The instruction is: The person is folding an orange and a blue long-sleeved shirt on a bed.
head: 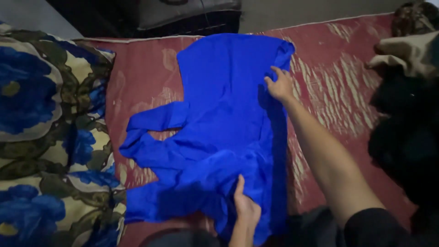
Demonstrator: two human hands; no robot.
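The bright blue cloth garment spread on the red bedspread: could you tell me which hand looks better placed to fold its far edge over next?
Probably the right hand: it already rests on the bright blue cloth garment near the far edge, arm extended. The left hand is pressing the near hem.

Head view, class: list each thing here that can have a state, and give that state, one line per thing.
Blue garment: spread on the red bedsheet, rumpled, partly folded.
Left hand: gripping the garment's near edge.
Right hand: pinching the garment's far right edge.
Red bedsheet: laid flat, patterned.
Floral pillow: lying at the left.
Pile of clothes: heaped at the right.
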